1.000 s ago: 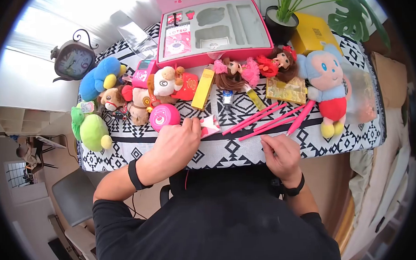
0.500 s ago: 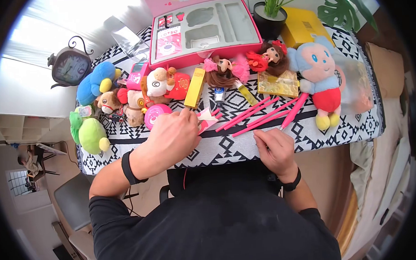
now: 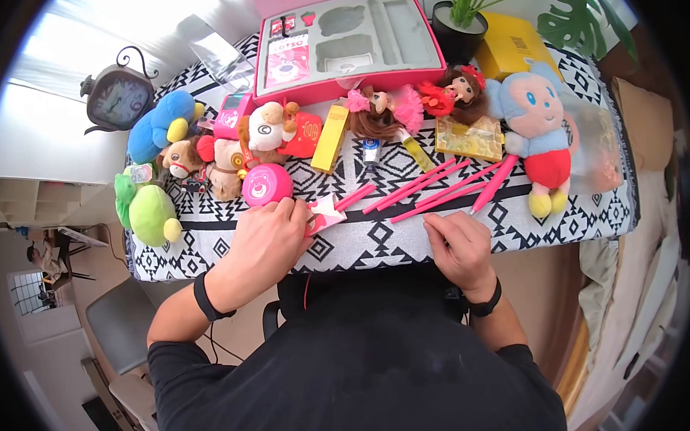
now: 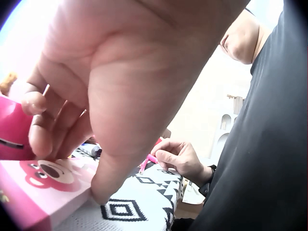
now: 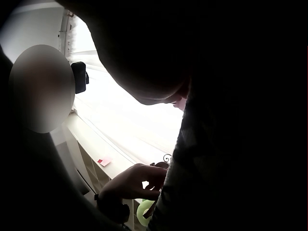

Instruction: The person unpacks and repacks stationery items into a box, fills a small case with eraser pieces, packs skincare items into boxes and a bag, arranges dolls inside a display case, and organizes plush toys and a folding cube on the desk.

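Note:
My left hand (image 3: 262,237) grips a slim pink-and-white box (image 3: 327,216) near the table's front, thumb along one side and fingers over the other. In the left wrist view, the box (image 4: 53,178) shows a pink bear face on top. Pink sticks like pencils (image 3: 356,196) lie at the box's right end, and several more pink sticks (image 3: 416,192) spread to the right. My right hand (image 3: 462,249) rests at the front edge, fingers loosely curled, holding nothing visible. Just beyond it lies a thicker pink pen (image 3: 496,186). The right wrist view is mostly dark.
Beyond my left hand sits a round pink case (image 3: 268,185). Plush toys (image 3: 153,214), a yellow box (image 3: 330,140), dolls (image 3: 383,111) and a gold case (image 3: 470,139) line the table. Behind stands an open pink gift box (image 3: 347,48); a blue plush (image 3: 537,110) lies right.
My left hand has moved left with the slim box, and more of the pink sticks show at its right end. The right hand has stayed near the pen.

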`<state>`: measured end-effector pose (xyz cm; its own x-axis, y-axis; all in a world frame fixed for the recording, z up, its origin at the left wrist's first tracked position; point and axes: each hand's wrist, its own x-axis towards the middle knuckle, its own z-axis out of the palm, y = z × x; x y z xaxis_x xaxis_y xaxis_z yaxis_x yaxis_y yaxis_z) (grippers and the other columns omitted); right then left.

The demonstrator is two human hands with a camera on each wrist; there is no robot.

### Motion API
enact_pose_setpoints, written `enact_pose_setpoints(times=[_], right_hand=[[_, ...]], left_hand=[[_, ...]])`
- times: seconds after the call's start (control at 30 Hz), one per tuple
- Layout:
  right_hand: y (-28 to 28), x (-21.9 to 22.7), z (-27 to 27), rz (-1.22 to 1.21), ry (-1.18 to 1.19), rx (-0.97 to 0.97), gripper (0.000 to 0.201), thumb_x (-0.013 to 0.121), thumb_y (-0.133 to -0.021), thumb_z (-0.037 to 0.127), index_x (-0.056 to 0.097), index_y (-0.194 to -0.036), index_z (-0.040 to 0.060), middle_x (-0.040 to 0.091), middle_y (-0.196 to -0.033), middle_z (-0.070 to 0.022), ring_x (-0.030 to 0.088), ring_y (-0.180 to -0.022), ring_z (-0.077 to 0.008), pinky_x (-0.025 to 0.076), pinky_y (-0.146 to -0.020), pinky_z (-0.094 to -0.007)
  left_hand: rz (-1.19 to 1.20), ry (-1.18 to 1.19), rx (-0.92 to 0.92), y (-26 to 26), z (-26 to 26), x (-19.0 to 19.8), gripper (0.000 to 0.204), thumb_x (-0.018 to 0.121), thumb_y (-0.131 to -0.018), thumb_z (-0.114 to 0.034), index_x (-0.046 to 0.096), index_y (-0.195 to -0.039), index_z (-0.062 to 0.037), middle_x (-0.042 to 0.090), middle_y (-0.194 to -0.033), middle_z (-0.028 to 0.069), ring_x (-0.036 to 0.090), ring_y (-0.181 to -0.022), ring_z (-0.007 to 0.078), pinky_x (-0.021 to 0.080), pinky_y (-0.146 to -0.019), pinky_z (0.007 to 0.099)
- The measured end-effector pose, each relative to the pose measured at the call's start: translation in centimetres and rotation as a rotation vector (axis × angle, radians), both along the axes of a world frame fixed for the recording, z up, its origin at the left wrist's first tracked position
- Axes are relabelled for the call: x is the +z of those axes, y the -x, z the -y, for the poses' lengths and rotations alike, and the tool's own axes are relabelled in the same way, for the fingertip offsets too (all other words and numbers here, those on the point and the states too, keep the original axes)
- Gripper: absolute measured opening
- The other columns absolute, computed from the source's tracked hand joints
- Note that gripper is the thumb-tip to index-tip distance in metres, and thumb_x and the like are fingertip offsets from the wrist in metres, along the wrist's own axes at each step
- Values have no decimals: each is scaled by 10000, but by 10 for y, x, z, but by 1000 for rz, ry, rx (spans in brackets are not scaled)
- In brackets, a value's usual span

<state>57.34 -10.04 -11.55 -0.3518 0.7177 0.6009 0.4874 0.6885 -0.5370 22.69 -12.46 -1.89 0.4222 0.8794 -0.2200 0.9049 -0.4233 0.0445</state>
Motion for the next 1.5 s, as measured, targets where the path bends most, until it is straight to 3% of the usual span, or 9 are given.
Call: enact_pose_setpoints(times=[0.3,0.5,0.57,0.73,0.87,1.0,1.1,1.23,1.5], right_hand=[[4,0,1,26,-4,2,259,898,-906,-35,809,-1144,14,729,-859,-101,715,-721,-299,541,-616,-417],[4,-3,2,30,10,-11,255,901,-898,-41,813,-1131,15,725,-851,-103,706,-704,-301,536,-612,-413],[5,-3,2,33,11,-12,256,901,-895,-44,813,-1128,14,723,-848,-104,703,-698,-300,534,-611,-412],[6,-4,2,15,21,-11,264,903,-889,-57,813,-1127,11,719,-843,-106,697,-689,-301,526,-605,-413],[7,0,1,12,-1,4,262,899,-892,-63,814,-1128,11,717,-841,-107,692,-684,-304,521,-602,-415],[7,-1,3,14,37,-7,268,881,-890,-95,813,-1128,8,712,-834,-108,684,-677,-300,513,-599,-415],[8,-2,3,7,42,-4,272,869,-889,-117,809,-1126,2,700,-820,-108,672,-664,-294,502,-594,-414],[7,-3,2,15,40,1,268,869,-891,-118,807,-1126,-4,681,-799,-107,653,-646,-291,488,-589,-414],[8,-2,1,25,32,20,282,868,-890,-125,803,-1137,-6,673,-794,-106,646,-638,-288,482,-584,-412]], left_hand=[[12,-150,11,0,7,-15,548,931,-907,-278,706,-1323,0,706,-1029,94,773,-943,267,593,-786,418],[150,-175,-15,7,8,-6,550,945,-878,-240,712,-1326,-23,745,-1211,108,766,-995,287,608,-857,425],[238,-332,-131,16,2,-3,589,957,-837,-210,717,-1344,-31,741,-1313,111,744,-1066,299,609,-916,443],[-2,-280,-97,48,-24,18,673,904,-835,-129,717,-1481,-99,662,-1603,101,601,-1485,325,527,-1161,484],[31,-235,-172,63,-36,2,706,902,-816,-111,708,-1495,-109,662,-1596,95,604,-1484,332,530,-1183,493],[183,-216,-155,70,-34,32,780,942,-716,-82,711,-1461,-86,687,-1523,123,635,-1431,355,552,-1163,489],[278,-277,21,90,-21,56,803,943,-680,-80,716,-1450,-66,717,-1457,138,688,-1337,382,571,-1130,504],[125,-274,305,121,6,59,791,974,-715,-205,722,-1451,-62,750,-1371,157,730,-1238,386,593,-1072,478],[-90,-252,392,139,24,8,765,1001,-723,-221,707,-1409,-55,748,-1365,145,715,-1270,368,582,-1071,482]])
